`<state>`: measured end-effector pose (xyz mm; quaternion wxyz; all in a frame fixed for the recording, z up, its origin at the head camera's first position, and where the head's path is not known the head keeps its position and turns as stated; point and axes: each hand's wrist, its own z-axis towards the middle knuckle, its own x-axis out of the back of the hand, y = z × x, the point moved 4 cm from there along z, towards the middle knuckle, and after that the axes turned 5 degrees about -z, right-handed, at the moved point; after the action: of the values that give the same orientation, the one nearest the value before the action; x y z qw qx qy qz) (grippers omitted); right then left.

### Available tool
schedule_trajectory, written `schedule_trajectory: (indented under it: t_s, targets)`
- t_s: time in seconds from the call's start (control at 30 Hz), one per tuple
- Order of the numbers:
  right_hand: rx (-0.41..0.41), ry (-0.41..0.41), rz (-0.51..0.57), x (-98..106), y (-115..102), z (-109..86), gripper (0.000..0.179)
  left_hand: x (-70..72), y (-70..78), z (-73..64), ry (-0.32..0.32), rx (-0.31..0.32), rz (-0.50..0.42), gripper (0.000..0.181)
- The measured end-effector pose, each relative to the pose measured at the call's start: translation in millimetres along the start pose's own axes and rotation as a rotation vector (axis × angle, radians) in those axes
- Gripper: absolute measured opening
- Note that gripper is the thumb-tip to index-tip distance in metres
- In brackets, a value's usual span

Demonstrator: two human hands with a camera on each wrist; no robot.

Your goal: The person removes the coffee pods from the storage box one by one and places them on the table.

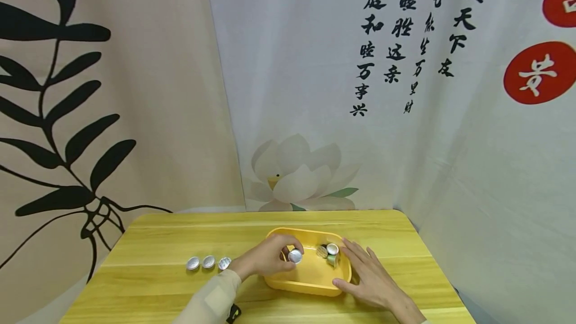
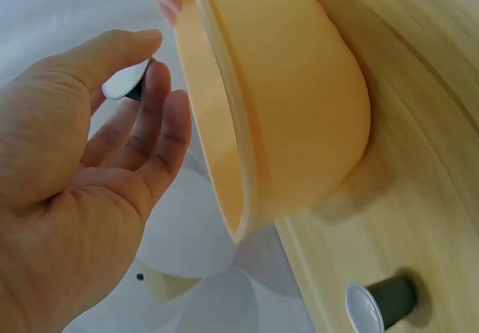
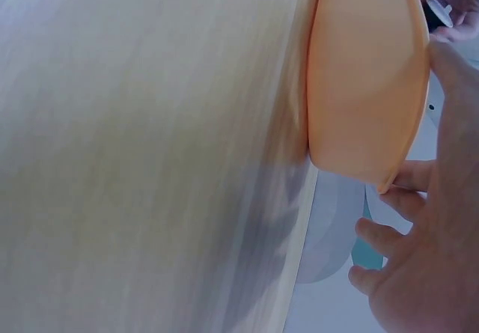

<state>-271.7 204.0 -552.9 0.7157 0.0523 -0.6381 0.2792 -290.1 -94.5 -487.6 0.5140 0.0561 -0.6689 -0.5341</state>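
In the head view my left hand point(image 1: 270, 256) is over the left part of a yellow plastic tray point(image 1: 306, 289), pinching a coffee capsule point(image 1: 295, 256) with its silver lid showing. The left wrist view has this capsule point(image 2: 126, 82) between thumb and fingers, its body dark, beside the tray's rim. My right hand point(image 1: 371, 276) is spread along the tray's right end, thumb near the front corner and fingertips at the far one. Fingers point(image 3: 408, 187) touch the rim in the right wrist view. Inside the tray, at its right, lie a silver-lidded capsule point(image 1: 332, 249), a green one point(image 1: 333, 260) and a gold-toned one point(image 1: 321, 251).
Left of the tray, three capsules stand in a row on the wooden table point(image 1: 153, 244): a left one point(image 1: 192, 263), a middle one point(image 1: 208, 262) and one point(image 1: 224, 263) beside my left wrist. A printed curtain point(image 1: 315, 89) hangs behind the table.
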Motion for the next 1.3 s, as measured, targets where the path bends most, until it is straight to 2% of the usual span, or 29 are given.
schedule_trajectory:
  t_s: [0.57, 0.8, 1.13, 1.3]
  targets:
    - [0.019, 0.019, 0.019, -1.1, 1.8, -1.3, 0.095, 24.4, -11.5, -41.0, 0.147, 0.004, 0.022, 0.028]
    - [0.046, 0.059, 0.021, -0.4, 1.3, -2.5, 0.093, 33.5, -17.4, -63.2, 0.215, -0.001, -0.009, 0.032]
    - [0.050, 0.074, 0.029, -0.2, 1.3, -3.5, 0.092, 40.0, -31.0, -94.4, 0.301, 0.062, -0.008, 0.036]
    - [0.048, 0.076, 0.033, -0.3, 1.4, -3.7, 0.091, 39.7, -34.6, -108.6, 0.337, 0.081, 0.023, 0.030]
